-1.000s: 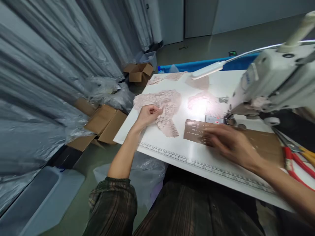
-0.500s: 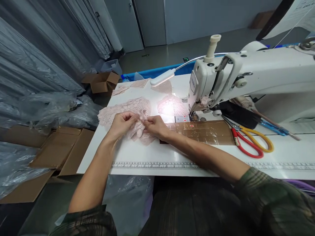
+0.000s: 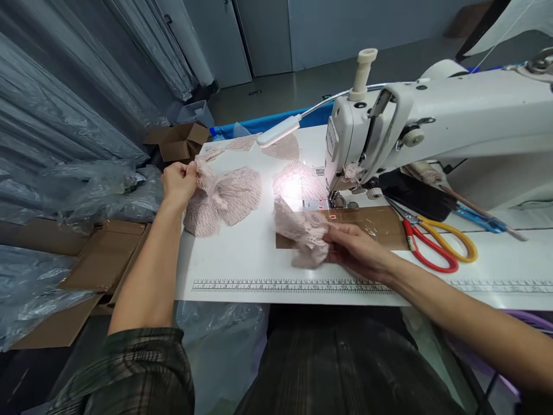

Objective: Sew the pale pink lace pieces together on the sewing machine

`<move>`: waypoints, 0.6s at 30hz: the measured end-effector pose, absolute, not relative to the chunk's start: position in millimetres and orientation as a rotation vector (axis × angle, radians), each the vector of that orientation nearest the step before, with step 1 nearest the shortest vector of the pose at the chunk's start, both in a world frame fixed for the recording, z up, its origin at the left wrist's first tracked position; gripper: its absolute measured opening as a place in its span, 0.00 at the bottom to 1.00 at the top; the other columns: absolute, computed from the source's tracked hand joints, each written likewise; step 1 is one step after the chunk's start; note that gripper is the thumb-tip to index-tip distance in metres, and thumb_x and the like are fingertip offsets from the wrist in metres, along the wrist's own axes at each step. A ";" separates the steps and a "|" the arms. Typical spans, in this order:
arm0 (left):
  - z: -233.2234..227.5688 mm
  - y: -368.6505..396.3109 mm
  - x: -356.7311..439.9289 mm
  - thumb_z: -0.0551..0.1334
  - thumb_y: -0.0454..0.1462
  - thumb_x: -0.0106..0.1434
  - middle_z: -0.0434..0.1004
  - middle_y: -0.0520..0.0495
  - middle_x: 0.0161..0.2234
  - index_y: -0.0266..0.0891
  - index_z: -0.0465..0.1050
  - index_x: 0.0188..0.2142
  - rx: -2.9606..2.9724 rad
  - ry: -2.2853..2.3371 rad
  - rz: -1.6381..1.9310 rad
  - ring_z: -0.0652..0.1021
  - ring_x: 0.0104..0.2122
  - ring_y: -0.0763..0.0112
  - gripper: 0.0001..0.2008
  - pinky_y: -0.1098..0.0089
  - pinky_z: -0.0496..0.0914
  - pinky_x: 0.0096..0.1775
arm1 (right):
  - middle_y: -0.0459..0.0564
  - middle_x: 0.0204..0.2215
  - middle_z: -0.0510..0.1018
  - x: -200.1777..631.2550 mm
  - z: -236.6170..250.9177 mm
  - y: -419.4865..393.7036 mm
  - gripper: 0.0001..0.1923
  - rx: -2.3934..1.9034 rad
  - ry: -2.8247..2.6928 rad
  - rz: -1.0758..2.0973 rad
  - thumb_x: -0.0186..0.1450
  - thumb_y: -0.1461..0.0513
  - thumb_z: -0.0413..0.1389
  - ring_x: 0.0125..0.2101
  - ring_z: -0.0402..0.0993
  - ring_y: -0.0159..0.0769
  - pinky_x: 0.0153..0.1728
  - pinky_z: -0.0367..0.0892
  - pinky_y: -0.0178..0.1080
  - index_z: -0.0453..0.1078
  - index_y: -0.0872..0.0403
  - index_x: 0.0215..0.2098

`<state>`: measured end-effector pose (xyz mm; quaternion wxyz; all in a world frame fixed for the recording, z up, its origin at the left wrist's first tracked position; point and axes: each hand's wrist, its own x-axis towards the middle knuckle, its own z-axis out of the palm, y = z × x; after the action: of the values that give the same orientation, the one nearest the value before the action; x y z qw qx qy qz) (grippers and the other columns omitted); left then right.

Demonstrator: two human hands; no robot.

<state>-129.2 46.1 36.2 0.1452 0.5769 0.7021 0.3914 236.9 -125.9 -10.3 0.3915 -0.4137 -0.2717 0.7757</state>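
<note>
Left hand (image 3: 179,180), fingers pinched on the edge of the lace stack (image 3: 224,199), far left of the sewing machine (image 3: 389,127). Right hand (image 3: 356,248), fingers closed on one lace piece (image 3: 302,233), lifted just in front of the machine's needle, above the desk (image 3: 242,253).
</note>
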 end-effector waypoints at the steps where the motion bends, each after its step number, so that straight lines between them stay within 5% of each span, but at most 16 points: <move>1: 35.0 46.2 -128.4 0.66 0.43 0.68 0.65 0.54 0.22 0.38 0.65 0.27 1.683 2.092 1.107 0.72 0.37 0.65 0.17 0.63 0.67 0.49 | 0.43 0.23 0.74 247.4 -10.8 -130.5 0.17 -1.079 -0.716 1.971 0.50 0.56 0.72 0.25 0.71 0.27 0.32 0.74 0.34 0.69 0.54 0.25; 4: 35.1 37.0 -111.2 0.72 0.39 0.60 0.74 0.46 0.43 0.37 0.71 0.38 1.885 2.203 1.040 0.69 0.57 0.48 0.13 0.51 0.60 0.62 | 0.47 0.25 0.77 270.5 -10.2 -138.1 0.20 -1.127 -0.812 1.956 0.52 0.50 0.72 0.27 0.73 0.30 0.33 0.74 0.35 0.72 0.55 0.26; 7: 38.9 11.3 -69.6 0.66 0.44 0.65 0.67 0.40 0.61 0.37 0.69 0.55 2.379 1.994 0.922 0.63 0.65 0.43 0.22 0.47 0.58 0.66 | 0.49 0.27 0.79 277.1 -8.1 -137.2 0.21 -1.144 -0.891 1.936 0.55 0.47 0.70 0.28 0.75 0.31 0.34 0.72 0.35 0.75 0.56 0.29; 10: 41.1 -27.1 -14.9 0.58 0.46 0.71 0.73 0.39 0.58 0.38 0.69 0.58 2.554 1.350 0.694 0.73 0.59 0.53 0.21 0.51 0.66 0.63 | 0.48 0.24 0.79 269.7 -4.0 -134.4 0.21 -1.128 -1.029 1.984 0.59 0.45 0.66 0.24 0.72 0.31 0.27 0.68 0.34 0.73 0.54 0.29; 14: 38.8 -74.9 38.9 0.61 0.47 0.70 0.77 0.40 0.57 0.42 0.66 0.64 2.352 0.652 0.382 0.77 0.56 0.60 0.25 0.62 0.76 0.53 | 0.46 0.23 0.79 263.1 7.9 -136.5 0.15 -0.994 -1.355 2.026 0.65 0.50 0.59 0.25 0.73 0.33 0.28 0.67 0.34 0.72 0.53 0.30; 18: 42.8 -103.2 50.6 0.66 0.43 0.68 0.84 0.43 0.42 0.39 0.77 0.52 2.165 0.503 0.250 0.82 0.40 0.66 0.16 0.70 0.74 0.41 | 0.44 0.26 0.76 281.2 18.1 -146.4 0.09 -0.911 -1.790 1.993 0.67 0.61 0.53 0.27 0.68 0.30 0.30 0.63 0.32 0.73 0.54 0.32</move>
<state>50.6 -103.2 42.8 0.4370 0.8707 0.2021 0.1005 281.2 -146.4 18.1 0.1555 -0.3180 -0.6249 0.6959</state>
